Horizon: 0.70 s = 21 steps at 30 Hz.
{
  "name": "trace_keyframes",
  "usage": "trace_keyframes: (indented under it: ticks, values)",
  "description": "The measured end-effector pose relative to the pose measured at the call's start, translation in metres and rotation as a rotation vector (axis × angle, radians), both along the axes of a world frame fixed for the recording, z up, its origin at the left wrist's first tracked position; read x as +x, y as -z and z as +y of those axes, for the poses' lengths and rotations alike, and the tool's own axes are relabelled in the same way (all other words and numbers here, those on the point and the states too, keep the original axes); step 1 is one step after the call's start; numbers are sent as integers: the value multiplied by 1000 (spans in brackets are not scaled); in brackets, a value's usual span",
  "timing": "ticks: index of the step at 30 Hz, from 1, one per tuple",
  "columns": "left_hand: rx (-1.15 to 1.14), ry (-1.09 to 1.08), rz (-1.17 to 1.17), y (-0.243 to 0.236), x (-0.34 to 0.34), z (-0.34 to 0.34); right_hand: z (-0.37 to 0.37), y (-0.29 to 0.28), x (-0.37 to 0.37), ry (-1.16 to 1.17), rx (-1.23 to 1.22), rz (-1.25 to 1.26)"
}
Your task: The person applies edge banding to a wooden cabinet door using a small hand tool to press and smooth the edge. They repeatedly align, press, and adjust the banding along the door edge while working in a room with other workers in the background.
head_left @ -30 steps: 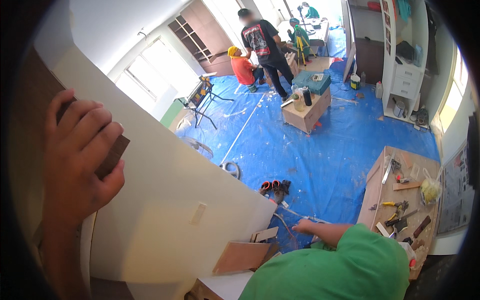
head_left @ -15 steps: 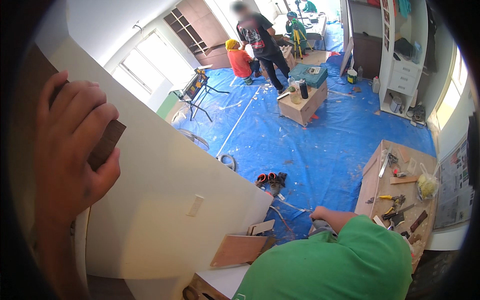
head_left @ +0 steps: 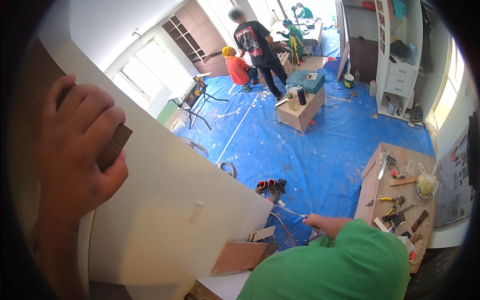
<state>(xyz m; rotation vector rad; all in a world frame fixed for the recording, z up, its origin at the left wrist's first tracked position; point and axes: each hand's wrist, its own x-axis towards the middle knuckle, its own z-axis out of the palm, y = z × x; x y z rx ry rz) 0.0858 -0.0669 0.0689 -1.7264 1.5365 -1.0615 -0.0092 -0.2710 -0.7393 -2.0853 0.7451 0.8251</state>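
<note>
Head cam: L hand (head_left: pixel 75 155) pinching brn wood pc (head_left: pixel 115 147) btwn thumb & fingers; R hand (head_left: pixel 316 221) can't tell.

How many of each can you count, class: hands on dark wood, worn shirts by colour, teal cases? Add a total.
Left hand on dark wood: 1
Green shirts: 3
Black shirt: 1
Orange shirt: 1
Teal case: 1
Total: 7

Brown wooden piece (head_left: pixel 115 146) partly hidden behind the left fingers (head_left: pixel 99 111), forearm (head_left: pixel 60 255) cut off below
</note>
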Motion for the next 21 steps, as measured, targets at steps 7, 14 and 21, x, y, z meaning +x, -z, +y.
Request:
trace_keyframes:
  ticks: [7, 14, 21]
  values:
    - [31, -39, 0, -5, -4, 7, 78, -116, 74, 246, 639, -93]
    - [119, -139, 28, -13, -14, 8, 149, -373, 144, 134, 1529, -898]
    - [188, -124, 90, -31, -25, -4, 184, -556, 122, -28, 1909, -1398]
